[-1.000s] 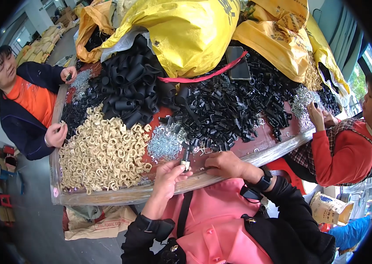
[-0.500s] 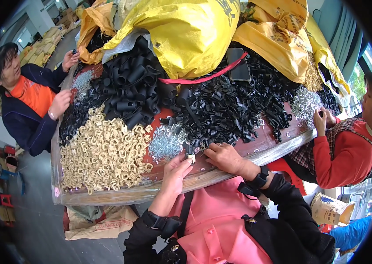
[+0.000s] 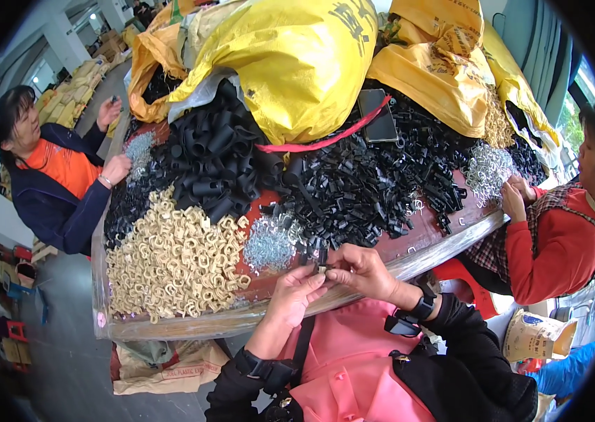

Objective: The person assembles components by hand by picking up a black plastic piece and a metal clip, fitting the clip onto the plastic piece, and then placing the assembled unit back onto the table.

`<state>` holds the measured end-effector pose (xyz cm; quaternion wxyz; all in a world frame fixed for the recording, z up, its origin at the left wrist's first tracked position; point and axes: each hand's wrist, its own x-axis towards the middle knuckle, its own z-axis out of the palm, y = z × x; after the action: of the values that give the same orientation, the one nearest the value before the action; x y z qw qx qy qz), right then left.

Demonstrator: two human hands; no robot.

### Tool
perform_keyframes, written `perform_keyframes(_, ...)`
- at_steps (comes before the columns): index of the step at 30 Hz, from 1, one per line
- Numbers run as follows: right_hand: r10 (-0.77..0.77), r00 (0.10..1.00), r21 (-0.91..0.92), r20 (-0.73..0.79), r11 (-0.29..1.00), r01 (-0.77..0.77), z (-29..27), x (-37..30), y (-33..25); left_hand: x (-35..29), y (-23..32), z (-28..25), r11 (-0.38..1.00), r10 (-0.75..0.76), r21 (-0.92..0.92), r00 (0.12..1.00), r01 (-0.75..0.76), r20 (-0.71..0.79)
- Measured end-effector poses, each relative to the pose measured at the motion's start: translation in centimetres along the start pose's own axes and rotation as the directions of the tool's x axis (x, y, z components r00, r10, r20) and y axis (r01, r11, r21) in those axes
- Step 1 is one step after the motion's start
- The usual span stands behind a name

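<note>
Close together at the table's near edge, both my hands meet on one small black-and-cream plastic part [image 3: 321, 269]. My left hand [image 3: 295, 292] pinches it between thumb and fingertips. From the other side my right hand [image 3: 363, 273] has closed its thumb and fingers at the part; whether they hold another tiny piece is hidden. Just beyond my left hand lies a heap of small silvery metal pieces [image 3: 269, 244]. Left of that spreads a large pile of cream plastic rings [image 3: 174, 264]. Small black plastic parts [image 3: 354, 186] are heaped beyond my hands.
Wide black tubular pieces [image 3: 213, 151] lie below a bulging yellow sack [image 3: 304, 70]. A red strip [image 3: 325, 143] and a dark phone [image 3: 378, 116] rest on the black heap. One co-worker [image 3: 58, 176] is at the left, another [image 3: 554, 232] at the right. A wooden rim [image 3: 445, 247] edges the table.
My right hand has come left to the part in my left hand, and the two now touch it together. The co-workers' hands have shifted. The whole view has moved slightly.
</note>
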<state>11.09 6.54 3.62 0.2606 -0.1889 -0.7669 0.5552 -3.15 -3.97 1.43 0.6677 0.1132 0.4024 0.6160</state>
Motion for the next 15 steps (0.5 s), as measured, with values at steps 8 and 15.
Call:
perform_keyframes(8, -0.515, 0.857, -0.451, -0.026, 0.771, 0.45, -0.4, -0.4, 0.5, -0.8, 0.5, 1.2, 0.995, -0.092, 0.049, 0.993, 0.088, 0.071)
perform_keyframes(15, -0.562, 0.826, -0.465, 0.043, 0.721, 0.514, -0.6, -0.8, 0.8, -0.9, 0.6, 1.5, 0.99, -0.037, 0.138, 0.99, 0.018, 0.133)
